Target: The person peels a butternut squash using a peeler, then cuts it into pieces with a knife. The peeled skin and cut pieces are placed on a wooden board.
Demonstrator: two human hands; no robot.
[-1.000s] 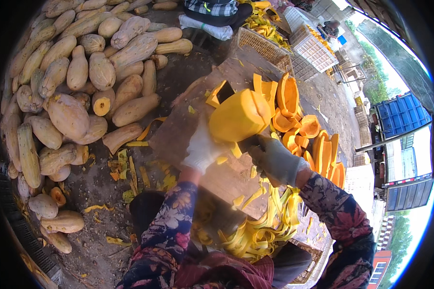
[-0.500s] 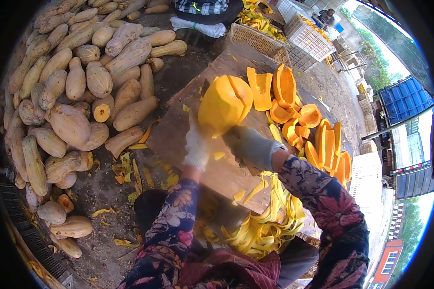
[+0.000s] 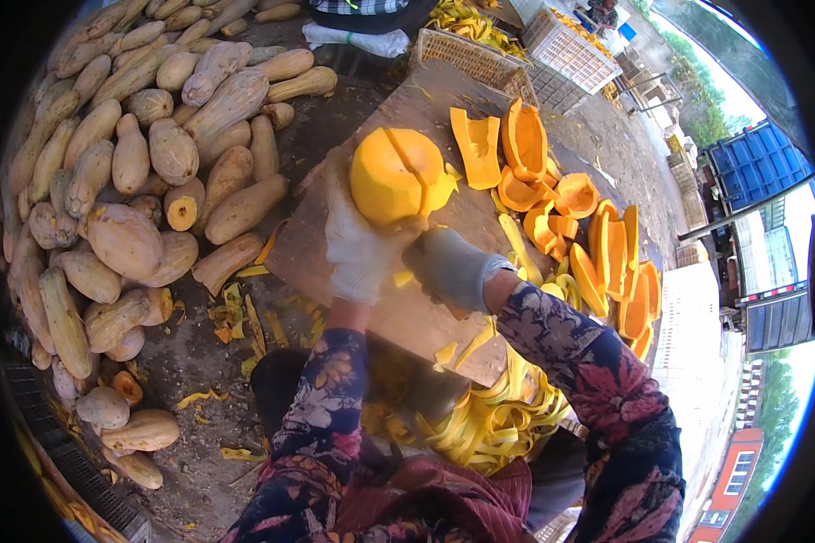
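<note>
**Peeled pumpkin (image 3: 391,174) cupped in the left hand (image 3: 360,249)**

We see the gloved left hand curved against the lower left side of the yellow pumpkin, its fingertips hidden from us. The pumpkin sits just beyond both hands, a groove across its top. The gloved right hand (image 3: 451,269) is close below it; we cannot tell whether its fingers pinch anything. Under both hands we see a board (image 3: 426,330). Hollowed orange pieces (image 3: 523,138) lie beyond the right hand, peel strips (image 3: 489,418) nearer us, and unpeeled pumpkins (image 3: 125,242) left of the left hand.
</note>
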